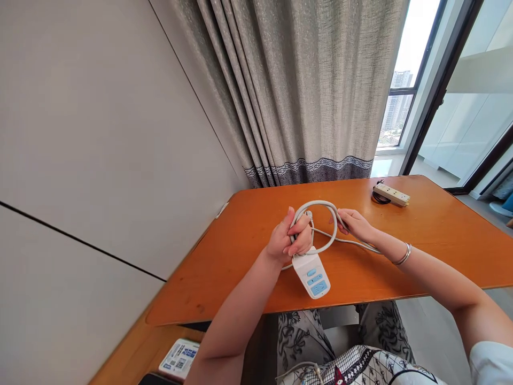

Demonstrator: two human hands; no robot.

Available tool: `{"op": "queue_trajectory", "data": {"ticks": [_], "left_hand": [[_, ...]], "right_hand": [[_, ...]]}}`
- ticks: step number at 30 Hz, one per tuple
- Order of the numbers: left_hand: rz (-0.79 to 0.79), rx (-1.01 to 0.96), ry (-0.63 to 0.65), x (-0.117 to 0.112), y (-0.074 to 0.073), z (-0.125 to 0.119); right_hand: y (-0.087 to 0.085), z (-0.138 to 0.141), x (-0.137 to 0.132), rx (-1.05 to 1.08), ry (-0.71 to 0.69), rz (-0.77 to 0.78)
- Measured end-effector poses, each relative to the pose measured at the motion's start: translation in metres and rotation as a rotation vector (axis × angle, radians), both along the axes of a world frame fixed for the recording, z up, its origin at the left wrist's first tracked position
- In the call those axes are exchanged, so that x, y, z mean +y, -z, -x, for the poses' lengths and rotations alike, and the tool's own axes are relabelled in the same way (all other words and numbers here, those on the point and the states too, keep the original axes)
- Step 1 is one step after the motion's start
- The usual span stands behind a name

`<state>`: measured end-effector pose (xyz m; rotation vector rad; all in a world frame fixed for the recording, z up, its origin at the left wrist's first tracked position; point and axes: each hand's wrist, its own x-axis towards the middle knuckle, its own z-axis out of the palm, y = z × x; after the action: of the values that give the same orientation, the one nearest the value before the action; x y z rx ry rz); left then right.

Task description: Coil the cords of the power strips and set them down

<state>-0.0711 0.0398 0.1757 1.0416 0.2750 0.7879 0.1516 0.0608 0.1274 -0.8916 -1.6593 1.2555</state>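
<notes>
A white power strip [303, 262] with light blue sockets hangs just below my left hand [290, 235], above the near part of the table. The fingers of that hand are closed round its white power cord [329, 245], which forms a loop between my hands. To the right, my right hand [352, 224] pinches another stretch of the cord. More cord runs over the tabletop beneath my right wrist. A plug [310, 215] shows just behind my left hand, partly covered by the fingers.
The orange wooden table [240, 272] spans the view. At its far right lies a second, cream power strip [391, 193] with a black cord. A white box with blue print [179, 357] sits on a lower surface at left. A curtain [320, 91] hangs behind.
</notes>
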Motion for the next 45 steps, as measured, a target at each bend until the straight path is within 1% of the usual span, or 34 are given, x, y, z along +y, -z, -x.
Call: {"op": "queue_trajectory", "data": {"ticks": [2,3,5,7,9,11,12,13,15,17,19,21,22,24,28,31,33,35,38,40,43,45], "left_hand": [[-0.005,-0.062,-0.095,-0.001,-0.005,-0.003],[0.003,-0.083,-0.152,-0.001,-0.008,-0.005],[0.028,-0.094,-0.251,0.001,-0.011,-0.008],[0.028,-0.078,-0.317,0.003,-0.011,-0.01],[-0.022,-0.06,-0.369,0.004,-0.01,-0.009],[-0.105,-0.04,-0.426,0.002,-0.01,-0.006],[-0.148,-0.031,-0.452,0.001,-0.012,-0.004],[-0.187,-0.026,-0.472,-0.001,-0.014,-0.002],[-0.245,-0.023,-0.497,-0.005,-0.018,0.001],[-0.282,-0.016,-0.512,-0.007,-0.021,0.002],[-0.315,0.007,-0.519,-0.008,-0.021,0.0],[-0.351,0.029,-0.508,-0.006,-0.016,-0.004],[-0.374,0.033,-0.496,-0.004,-0.013,-0.006],[-0.422,0.028,-0.472,-0.001,-0.007,-0.01],[-0.463,0.032,-0.416,0.003,-0.001,-0.016],[-0.421,0.083,-0.319,0.002,0.002,-0.022],[-0.369,0.13,-0.273,0.0,0.007,-0.027],[-0.293,0.186,-0.234,-0.001,0.012,-0.031],[-0.2,0.244,-0.146,-0.002,0.014,-0.035],[-0.163,0.268,-0.077,-0.003,0.012,-0.035],[-0.067,0.309,0.022,-0.002,0.008,-0.033],[0.001,0.319,0.071,-0.001,0.007,-0.031]], "right_hand": [[0.011,0.002,-0.012,-0.051,0.015,-0.01],[0.014,0.004,-0.02,-0.088,0.003,-0.048],[0.013,0.006,-0.033,-0.209,-0.033,-0.172],[0.006,0.008,-0.044,-0.44,-0.009,-0.314],[-0.001,0.006,-0.048,-0.767,0.104,-0.42],[-0.001,-0.003,-0.046,-1.078,0.237,-0.506],[0.001,-0.01,-0.044,-1.184,0.286,-0.553],[0.006,-0.018,-0.041,-1.245,0.333,-0.6],[0.019,-0.036,-0.034,-1.235,0.429,-0.699],[0.031,-0.05,-0.03,-1.123,0.509,-0.784],[0.038,-0.056,-0.028,-1.028,0.514,-0.846],[0.037,-0.053,-0.031,-1.004,0.467,-0.895],[0.034,-0.049,-0.033,-1.013,0.428,-0.925],[0.02,-0.039,-0.038,-1.03,0.335,-1.017],[-0.018,-0.019,-0.049,-0.972,0.141,-1.229],[-0.046,-0.007,-0.053,-0.922,0.033,-1.27],[-0.061,-0.001,-0.051,-0.893,0.035,-1.257],[-0.073,0.004,-0.047,-0.888,0.118,-1.211],[-0.082,0.009,-0.039,-0.923,0.277,-1.12],[-0.085,0.011,-0.036,-0.939,0.327,-1.092],[-0.088,0.012,-0.034,-0.941,0.311,-1.091],[-0.089,0.011,-0.031,-0.944,0.239,-1.037]]}}
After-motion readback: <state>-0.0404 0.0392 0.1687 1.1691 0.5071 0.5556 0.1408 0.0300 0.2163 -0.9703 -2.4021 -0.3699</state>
